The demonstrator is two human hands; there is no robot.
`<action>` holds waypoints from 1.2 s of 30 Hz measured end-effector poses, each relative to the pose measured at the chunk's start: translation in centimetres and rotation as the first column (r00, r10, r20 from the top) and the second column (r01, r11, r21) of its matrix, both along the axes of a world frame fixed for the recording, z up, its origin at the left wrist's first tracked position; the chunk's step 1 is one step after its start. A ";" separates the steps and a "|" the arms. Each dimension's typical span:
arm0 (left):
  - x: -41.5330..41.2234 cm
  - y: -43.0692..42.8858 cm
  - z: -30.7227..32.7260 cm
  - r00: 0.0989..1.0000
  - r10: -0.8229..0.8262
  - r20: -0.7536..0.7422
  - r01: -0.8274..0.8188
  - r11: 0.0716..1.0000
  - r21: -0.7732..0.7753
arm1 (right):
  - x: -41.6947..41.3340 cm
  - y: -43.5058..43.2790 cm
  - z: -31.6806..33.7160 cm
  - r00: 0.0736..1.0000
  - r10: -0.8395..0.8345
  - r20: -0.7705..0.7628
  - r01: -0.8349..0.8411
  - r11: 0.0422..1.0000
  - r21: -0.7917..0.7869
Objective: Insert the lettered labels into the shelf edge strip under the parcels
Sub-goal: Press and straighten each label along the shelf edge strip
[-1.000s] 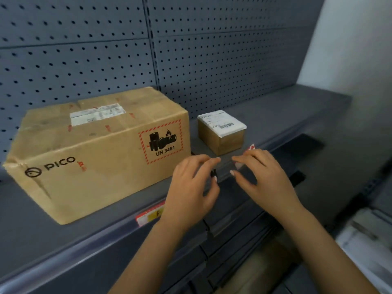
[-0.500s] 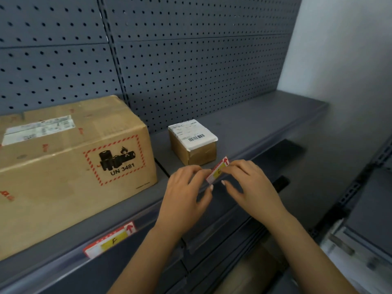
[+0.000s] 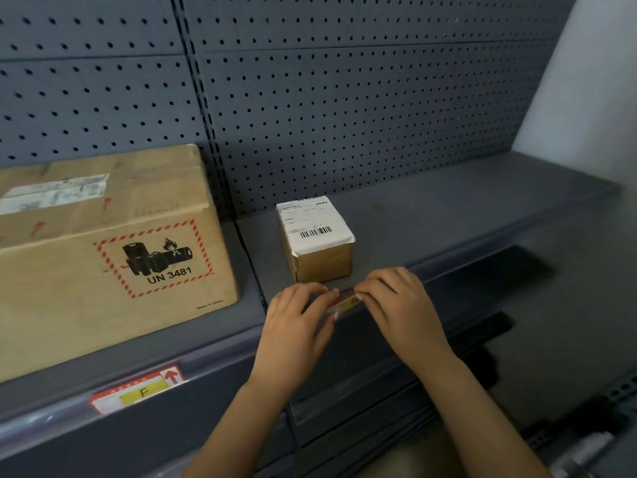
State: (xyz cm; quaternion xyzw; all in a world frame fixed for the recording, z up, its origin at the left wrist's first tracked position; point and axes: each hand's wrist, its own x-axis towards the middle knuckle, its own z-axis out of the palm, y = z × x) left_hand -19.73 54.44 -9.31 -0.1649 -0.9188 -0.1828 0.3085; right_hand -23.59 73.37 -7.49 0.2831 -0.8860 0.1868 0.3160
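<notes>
Dropped from its tilt half a second ago, the label (image 3: 344, 303) now lies along the shelf edge strip (image 3: 220, 365), long axis matching it. Far left, I see the F label (image 3: 138, 391) already seated under the large box (image 3: 103, 253). My left hand (image 3: 296, 326) pinches this label's left end, my right hand (image 3: 400, 305) its right end, just below the small parcel (image 3: 317, 239); nothing blocks.
</notes>
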 end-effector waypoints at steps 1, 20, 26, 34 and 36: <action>0.0 0.1 -0.1 1.000 0.006 -0.007 -0.006 1.000 0.002 | -0.1 0.1 -0.1 1.000 0.012 0.000 -0.012 1.000 -0.014; 0.1 0.5 -0.5 0.996 0.015 -0.086 -0.017 0.999 -0.027 | -0.3 0.6 -2.2 0.999 0.050 -0.011 -0.051 0.998 -0.042; 0.0 0.9 -1.2 0.990 0.045 -0.133 -0.048 0.999 -0.014 | -0.2 0.8 -2.8 0.998 0.061 0.021 -0.060 0.998 -0.029; 0.6 1.1 -1.1 0.994 0.064 -0.091 -0.067 0.997 -0.033 | 0.1 0.1 -2.1 0.997 0.040 0.067 -0.037 0.998 -0.044; 1.5 0.9 -0.5 0.994 0.084 -0.073 -0.085 0.996 -0.008 | 0.4 -0.7 -1.4 0.996 0.064 0.060 -0.059 0.996 -0.071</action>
